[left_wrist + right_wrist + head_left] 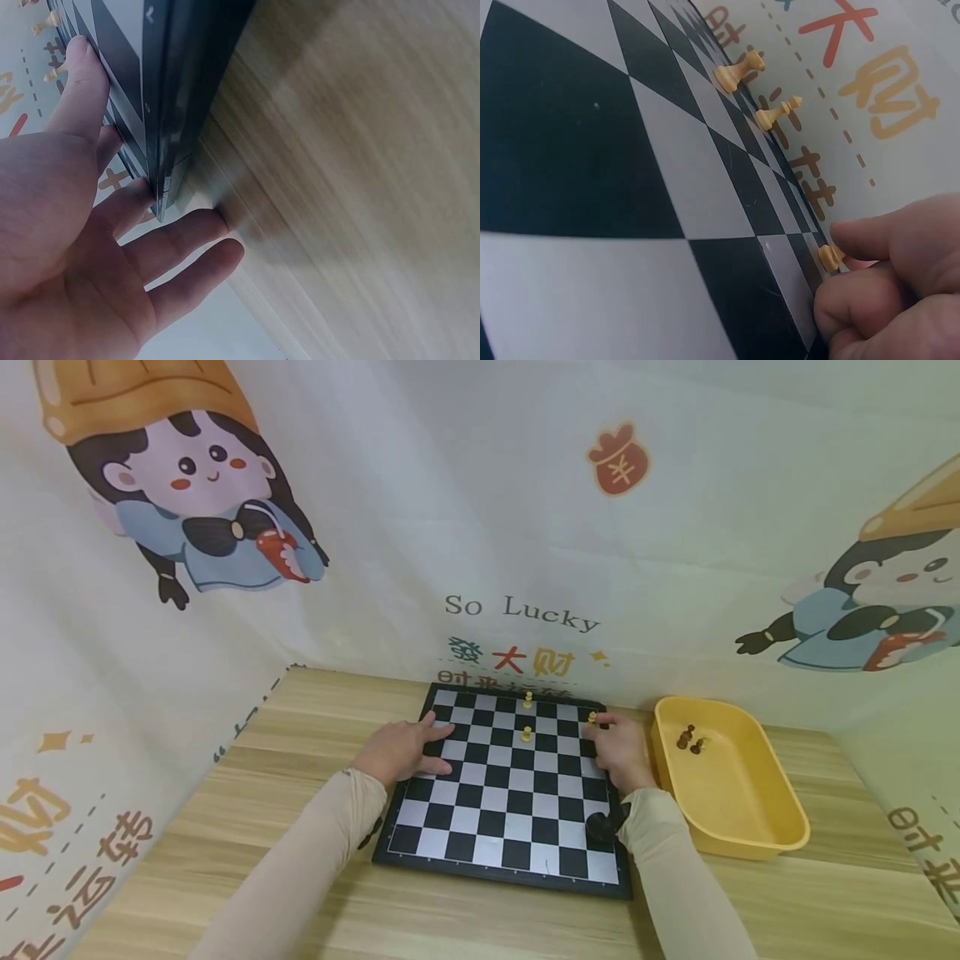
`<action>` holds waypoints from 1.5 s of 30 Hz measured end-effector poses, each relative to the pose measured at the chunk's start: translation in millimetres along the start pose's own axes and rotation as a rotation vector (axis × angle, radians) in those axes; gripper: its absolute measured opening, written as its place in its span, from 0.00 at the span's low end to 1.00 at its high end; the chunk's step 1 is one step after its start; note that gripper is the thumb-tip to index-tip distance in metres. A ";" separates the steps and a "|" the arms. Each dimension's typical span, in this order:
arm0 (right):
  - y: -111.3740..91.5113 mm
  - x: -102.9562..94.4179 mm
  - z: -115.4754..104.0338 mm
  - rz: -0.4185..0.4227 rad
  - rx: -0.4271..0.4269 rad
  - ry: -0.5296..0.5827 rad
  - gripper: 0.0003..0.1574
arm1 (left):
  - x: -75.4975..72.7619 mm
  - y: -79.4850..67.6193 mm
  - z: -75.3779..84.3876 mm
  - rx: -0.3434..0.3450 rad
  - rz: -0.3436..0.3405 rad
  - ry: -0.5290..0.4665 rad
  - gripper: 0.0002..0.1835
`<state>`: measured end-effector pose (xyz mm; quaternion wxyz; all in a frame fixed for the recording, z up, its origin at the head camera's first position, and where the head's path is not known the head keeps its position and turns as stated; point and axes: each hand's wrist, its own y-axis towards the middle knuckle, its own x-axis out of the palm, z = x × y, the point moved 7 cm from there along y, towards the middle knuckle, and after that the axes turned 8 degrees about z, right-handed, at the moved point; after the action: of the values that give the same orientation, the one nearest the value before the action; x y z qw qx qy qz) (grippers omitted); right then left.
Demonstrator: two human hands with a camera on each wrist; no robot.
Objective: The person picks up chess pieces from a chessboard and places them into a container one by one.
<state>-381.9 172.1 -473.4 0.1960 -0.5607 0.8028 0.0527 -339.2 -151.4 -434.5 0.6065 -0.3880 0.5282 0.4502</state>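
Note:
A black-and-white chessboard (487, 802) lies between the two hands. At its far right edge my right hand (621, 750) pinches a small yellow chess piece (829, 258) between thumb and curled fingers, which partly cover it. My left hand (397, 750) rests at the board's left edge. In the left wrist view its thumb (81, 86) lies on the board's surface, while the other fingers (184, 232) extend loosely along and past the edge. Two more yellow pieces stand on the board, one chess piece (528, 700) in the far row and another chess piece (527, 734) nearer.
Right of the board stands a yellow plastic tub (750, 793) with a few dark brown chess pieces (686, 737) inside. Wood-grain tabletop (300, 710) surrounds both. A printed cloth (450, 510) hangs close behind the board's far edge.

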 end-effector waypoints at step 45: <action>-20.2 -9.2 -31.1 0.064 -0.232 -0.189 0.16 | -1.1 -0.5 1.5 -0.016 -0.005 0.008 0.42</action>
<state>-368.5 163.3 -438.7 0.2030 -0.5461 0.7867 0.2038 -338.3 -150.3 -433.2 0.6025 -0.3960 0.5260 0.4511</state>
